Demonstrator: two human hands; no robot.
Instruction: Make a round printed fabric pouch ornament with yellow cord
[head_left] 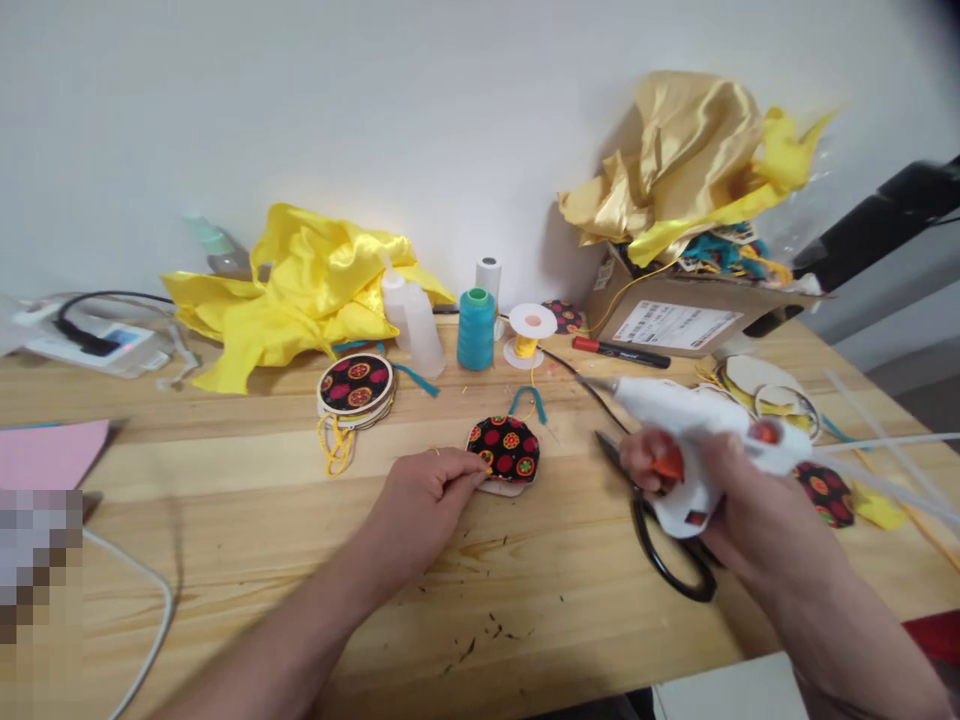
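Note:
My left hand (435,500) pinches the lower left edge of a black fabric piece (504,450) patterned with red and orange circles. A pale backing (504,488) shows under its lower edge, and a teal ribbon loop (529,402) sticks out above it. My right hand (739,490) is wrapped round a white hot glue gun (679,405) with an orange trigger. Its nozzle points left, above the table and apart from the fabric. Black-handled scissors (675,580) lie beneath the glue gun, partly hidden by it.
Left of the fabric lies a stack of round patterned pieces (356,385). Behind stand a teal thread spool (476,335), a yellow thread reel (527,350), glue bottles (421,330) and yellow satin (300,290). A cardboard box (645,295) of fabric and a marker (621,352) are at back right.

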